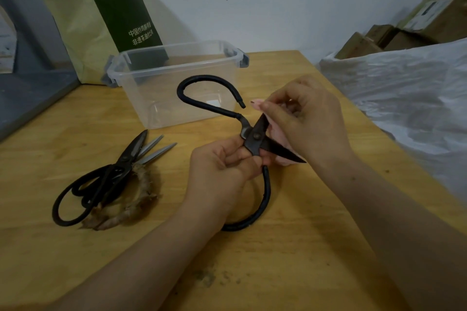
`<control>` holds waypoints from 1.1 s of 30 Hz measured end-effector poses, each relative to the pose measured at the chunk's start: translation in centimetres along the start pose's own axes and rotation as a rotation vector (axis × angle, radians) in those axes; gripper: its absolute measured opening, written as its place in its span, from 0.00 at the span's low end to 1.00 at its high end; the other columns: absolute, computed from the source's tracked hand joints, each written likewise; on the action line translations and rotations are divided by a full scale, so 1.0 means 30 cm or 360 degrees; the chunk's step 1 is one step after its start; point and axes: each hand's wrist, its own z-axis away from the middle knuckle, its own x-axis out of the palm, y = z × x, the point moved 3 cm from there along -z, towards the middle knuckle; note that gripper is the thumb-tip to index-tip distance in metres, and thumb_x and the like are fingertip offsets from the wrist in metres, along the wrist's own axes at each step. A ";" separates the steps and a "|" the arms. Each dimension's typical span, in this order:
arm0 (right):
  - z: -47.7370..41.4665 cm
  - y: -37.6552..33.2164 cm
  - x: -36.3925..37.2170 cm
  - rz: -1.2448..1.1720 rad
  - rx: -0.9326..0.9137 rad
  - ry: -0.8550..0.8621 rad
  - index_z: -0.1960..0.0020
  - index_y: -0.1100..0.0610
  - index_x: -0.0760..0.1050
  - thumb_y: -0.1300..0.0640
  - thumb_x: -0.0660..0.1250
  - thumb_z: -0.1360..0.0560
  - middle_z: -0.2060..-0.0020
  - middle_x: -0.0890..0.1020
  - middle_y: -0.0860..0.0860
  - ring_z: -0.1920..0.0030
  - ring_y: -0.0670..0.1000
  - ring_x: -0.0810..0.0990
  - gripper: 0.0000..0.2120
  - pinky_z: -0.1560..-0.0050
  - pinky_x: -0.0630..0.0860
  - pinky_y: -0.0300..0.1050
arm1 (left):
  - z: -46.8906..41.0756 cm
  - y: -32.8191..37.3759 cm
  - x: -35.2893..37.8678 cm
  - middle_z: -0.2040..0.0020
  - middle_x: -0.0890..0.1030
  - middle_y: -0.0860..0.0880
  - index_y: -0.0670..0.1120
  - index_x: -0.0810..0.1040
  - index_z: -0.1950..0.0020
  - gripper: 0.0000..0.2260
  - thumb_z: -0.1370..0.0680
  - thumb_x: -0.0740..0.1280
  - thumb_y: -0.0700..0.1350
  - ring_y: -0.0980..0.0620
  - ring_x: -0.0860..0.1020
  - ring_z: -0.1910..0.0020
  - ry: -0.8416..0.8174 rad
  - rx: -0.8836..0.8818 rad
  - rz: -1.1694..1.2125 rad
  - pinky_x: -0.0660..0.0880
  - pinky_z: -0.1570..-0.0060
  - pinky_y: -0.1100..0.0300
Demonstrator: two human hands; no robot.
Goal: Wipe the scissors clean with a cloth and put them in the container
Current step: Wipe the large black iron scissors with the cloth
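Black large-handled scissors (256, 137) are held above the wooden table, blades spread apart. My left hand (222, 166) grips them at the pivot, near the lower handle loop. A pink cloth (275, 131) sits in the pinch of my right hand (305, 121), pressed against one blade; most of the cloth is hidden behind the hand. The clear plastic container (177, 83) stands just behind the scissors, with nothing inside that I can see.
Several more scissors (113, 174), dark and silver-bladed, lie in a pile at the left on a ring of frayed fibre (131, 204). A green-and-yellow bag (101, 25) leans on the wall. White plastic sheeting (409, 88) and cardboard boxes (404, 33) crowd the right edge.
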 end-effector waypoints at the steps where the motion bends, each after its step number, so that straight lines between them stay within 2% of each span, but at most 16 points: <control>1: 0.001 0.000 -0.002 -0.0003 -0.0025 -0.0022 0.58 0.52 0.80 0.50 0.72 0.28 0.58 0.74 0.44 0.58 0.43 0.74 0.06 0.58 0.71 0.36 | 0.000 -0.002 -0.002 0.59 0.85 0.44 0.40 0.81 0.50 0.12 0.28 0.66 0.27 0.55 0.83 0.61 0.0009 -0.0015 0.0007 0.77 0.63 0.68; 5: 0.033 -0.006 0.013 -0.0203 -0.0076 -0.0296 0.58 0.52 0.82 0.53 0.74 0.31 0.58 0.77 0.45 0.57 0.43 0.77 0.04 0.58 0.75 0.37 | -0.006 -0.004 -0.011 0.59 0.84 0.40 0.43 0.81 0.52 0.12 0.28 0.67 0.28 0.52 0.83 0.61 0.0035 -0.0035 0.0019 0.78 0.62 0.66; 7: 0.027 0.002 0.010 -0.0250 -0.0027 -0.0225 0.60 0.53 0.81 0.54 0.75 0.32 0.59 0.78 0.46 0.57 0.45 0.78 0.03 0.56 0.76 0.41 | -0.006 -0.004 -0.008 0.59 0.85 0.42 0.44 0.81 0.52 0.13 0.28 0.67 0.27 0.53 0.83 0.60 0.0026 -0.0036 0.0021 0.78 0.62 0.67; 9: 0.016 0.007 0.008 -0.0260 0.0096 -0.0124 0.62 0.48 0.78 0.54 0.74 0.31 0.58 0.78 0.46 0.57 0.47 0.79 0.06 0.55 0.78 0.44 | -0.005 -0.003 -0.006 0.58 0.85 0.45 0.42 0.80 0.49 0.13 0.28 0.66 0.27 0.54 0.84 0.60 0.0020 -0.0051 0.0036 0.77 0.62 0.67; 11: 0.015 0.015 0.007 -0.0358 0.0369 -0.0116 0.63 0.47 0.76 0.53 0.74 0.30 0.57 0.80 0.47 0.58 0.49 0.82 0.07 0.60 0.80 0.46 | -0.004 -0.004 -0.006 0.58 0.85 0.45 0.41 0.80 0.47 0.13 0.27 0.66 0.28 0.54 0.84 0.59 0.0022 -0.0077 0.0054 0.78 0.62 0.67; 13: 0.034 0.015 0.006 -0.0802 0.0764 -0.0243 0.59 0.55 0.78 0.55 0.75 0.31 0.60 0.83 0.51 0.66 0.50 0.84 0.07 0.70 0.80 0.44 | -0.003 -0.005 -0.009 0.58 0.85 0.44 0.41 0.80 0.47 0.13 0.27 0.66 0.28 0.53 0.84 0.59 0.0031 -0.0091 0.0060 0.79 0.61 0.67; 14: 0.044 0.013 0.005 -0.1056 0.0915 -0.0325 0.57 0.60 0.79 0.56 0.76 0.33 0.62 0.83 0.54 0.68 0.51 0.83 0.10 0.71 0.80 0.45 | -0.003 -0.004 -0.011 0.58 0.85 0.44 0.40 0.80 0.47 0.13 0.27 0.66 0.28 0.53 0.84 0.59 0.0036 -0.0096 0.0066 0.78 0.61 0.67; 16: 0.053 0.012 -0.003 -0.1238 0.0997 -0.0409 0.55 0.67 0.79 0.57 0.76 0.35 0.64 0.84 0.58 0.69 0.52 0.82 0.15 0.69 0.79 0.43 | -0.003 -0.003 -0.010 0.58 0.85 0.43 0.39 0.80 0.47 0.12 0.27 0.66 0.28 0.53 0.84 0.60 0.0040 -0.0106 0.0088 0.78 0.63 0.67; 19: 0.048 0.020 0.000 -0.1196 0.1044 -0.0367 0.54 0.64 0.77 0.63 0.75 0.35 0.67 0.83 0.55 0.72 0.48 0.81 0.13 0.73 0.75 0.36 | -0.003 -0.005 -0.007 0.58 0.85 0.44 0.39 0.80 0.47 0.12 0.27 0.66 0.28 0.54 0.84 0.61 0.0022 -0.0105 0.0095 0.78 0.64 0.67; 22: 0.048 0.039 0.003 -0.1139 0.1160 -0.0412 0.48 0.59 0.76 0.60 0.77 0.39 0.61 0.84 0.54 0.68 0.46 0.83 0.21 0.71 0.77 0.36 | -0.002 -0.008 -0.006 0.58 0.85 0.44 0.41 0.80 0.48 0.12 0.27 0.66 0.28 0.53 0.84 0.60 0.0018 -0.0075 0.0065 0.78 0.63 0.67; 25: 0.057 0.043 0.010 -0.1103 0.1185 -0.0636 0.52 0.63 0.81 0.52 0.75 0.42 0.61 0.85 0.57 0.63 0.52 0.84 0.22 0.62 0.82 0.42 | -0.004 -0.007 -0.006 0.58 0.85 0.45 0.40 0.81 0.48 0.12 0.27 0.66 0.28 0.54 0.84 0.60 0.0014 -0.0053 0.0067 0.77 0.63 0.67; 27: 0.064 0.040 0.021 -0.1097 0.1168 -0.0697 0.53 0.64 0.82 0.50 0.73 0.40 0.59 0.85 0.60 0.61 0.54 0.82 0.22 0.56 0.81 0.47 | -0.005 -0.006 -0.005 0.58 0.85 0.45 0.40 0.80 0.48 0.12 0.27 0.66 0.28 0.54 0.84 0.61 0.0006 -0.0053 0.0068 0.77 0.64 0.67; 30: 0.057 0.024 0.023 -0.1012 0.1079 -0.0697 0.54 0.66 0.81 0.54 0.71 0.30 0.61 0.84 0.61 0.64 0.52 0.81 0.14 0.63 0.80 0.41 | -0.005 -0.005 -0.006 0.58 0.85 0.44 0.40 0.80 0.48 0.12 0.28 0.66 0.28 0.54 0.84 0.61 -0.0006 -0.0044 0.0069 0.77 0.64 0.67; 32: 0.038 0.017 0.002 -0.0767 0.0975 -0.0717 0.58 0.63 0.82 0.53 0.71 0.28 0.66 0.84 0.56 0.67 0.50 0.81 0.11 0.67 0.78 0.39 | -0.006 -0.004 -0.005 0.58 0.85 0.44 0.39 0.80 0.47 0.12 0.28 0.66 0.28 0.54 0.84 0.61 -0.0022 -0.0057 0.0093 0.77 0.64 0.67; 33: 0.026 0.017 -0.011 -0.0558 0.0882 -0.0742 0.60 0.60 0.83 0.50 0.72 0.30 0.68 0.84 0.54 0.66 0.50 0.82 0.12 0.64 0.79 0.41 | -0.005 -0.004 -0.005 0.58 0.85 0.44 0.39 0.80 0.47 0.13 0.28 0.66 0.28 0.54 0.84 0.61 -0.0032 -0.0062 0.0098 0.77 0.64 0.67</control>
